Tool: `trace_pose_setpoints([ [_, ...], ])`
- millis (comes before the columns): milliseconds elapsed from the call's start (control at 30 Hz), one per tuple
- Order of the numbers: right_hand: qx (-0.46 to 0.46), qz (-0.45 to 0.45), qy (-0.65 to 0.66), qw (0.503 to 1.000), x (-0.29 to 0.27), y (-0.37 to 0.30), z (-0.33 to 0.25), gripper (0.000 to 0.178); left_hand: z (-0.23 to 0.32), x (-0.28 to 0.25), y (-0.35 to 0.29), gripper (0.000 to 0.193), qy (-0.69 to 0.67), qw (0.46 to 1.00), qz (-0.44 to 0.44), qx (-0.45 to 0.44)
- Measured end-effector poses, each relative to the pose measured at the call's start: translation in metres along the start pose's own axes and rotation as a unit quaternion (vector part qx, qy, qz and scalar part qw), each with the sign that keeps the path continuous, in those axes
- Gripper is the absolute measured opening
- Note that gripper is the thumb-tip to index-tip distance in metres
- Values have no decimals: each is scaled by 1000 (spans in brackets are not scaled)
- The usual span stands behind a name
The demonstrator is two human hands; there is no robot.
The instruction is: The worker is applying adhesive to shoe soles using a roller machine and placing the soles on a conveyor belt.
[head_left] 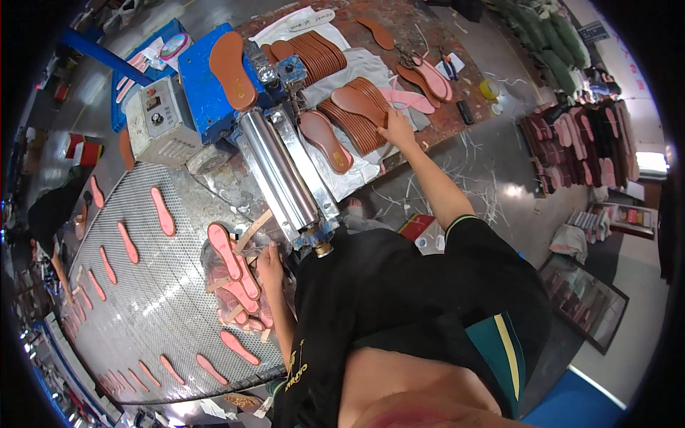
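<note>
My right hand [398, 130] has its thumb and fingers closed around the near end of a brown insole [359, 104]. That insole lies over a leaning row of brown insoles [354, 127] on the bench. My left hand [270, 267] is low beside the roller machine, at the edge of a mesh tray piled with pink insoles [225, 251]. Its fingers are small and partly hidden, so I cannot tell whether they grip anything. Between my hands stands the machine's steel roller [278, 171]. A single brown insole [326, 141] rests between roller and row.
A mesh conveyor [178, 285] on the left carries spaced pink insoles. On the blue machine housing [203, 78] lies another brown insole [232, 71]. Pliers [449, 65], pink straps and a second insole row [314, 58] are on the bench. A loaded rack [578, 146] stands right.
</note>
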State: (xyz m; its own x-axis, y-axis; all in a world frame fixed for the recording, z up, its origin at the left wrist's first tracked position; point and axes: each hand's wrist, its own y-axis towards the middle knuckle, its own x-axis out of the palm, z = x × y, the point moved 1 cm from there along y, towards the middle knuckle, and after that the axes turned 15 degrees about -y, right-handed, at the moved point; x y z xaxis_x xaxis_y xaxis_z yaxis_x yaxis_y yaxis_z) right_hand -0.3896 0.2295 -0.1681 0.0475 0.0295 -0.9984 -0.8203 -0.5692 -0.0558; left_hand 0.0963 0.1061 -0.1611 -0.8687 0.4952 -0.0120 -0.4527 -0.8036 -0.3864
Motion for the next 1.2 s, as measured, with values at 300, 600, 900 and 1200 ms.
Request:
trace_pose_setpoints([
  [300, -59, 148, 212, 964, 32, 25, 23, 59, 35, -2, 3, 12, 113, 985, 66, 108],
  [600, -203, -42, 492, 846, -75, -27, 25, 54, 118, 1, 36, 14, 95, 989, 63, 96],
  [900, -350, -6, 406, 844, -95, -75, -84, 68, 185, 50, 63, 76, 268, 928, -184, 184],
  [1200, -235, -198, 302, 902, 25, -129, -49, 47, 181, 19, 64, 85, 342, 892, -149, 256],
])
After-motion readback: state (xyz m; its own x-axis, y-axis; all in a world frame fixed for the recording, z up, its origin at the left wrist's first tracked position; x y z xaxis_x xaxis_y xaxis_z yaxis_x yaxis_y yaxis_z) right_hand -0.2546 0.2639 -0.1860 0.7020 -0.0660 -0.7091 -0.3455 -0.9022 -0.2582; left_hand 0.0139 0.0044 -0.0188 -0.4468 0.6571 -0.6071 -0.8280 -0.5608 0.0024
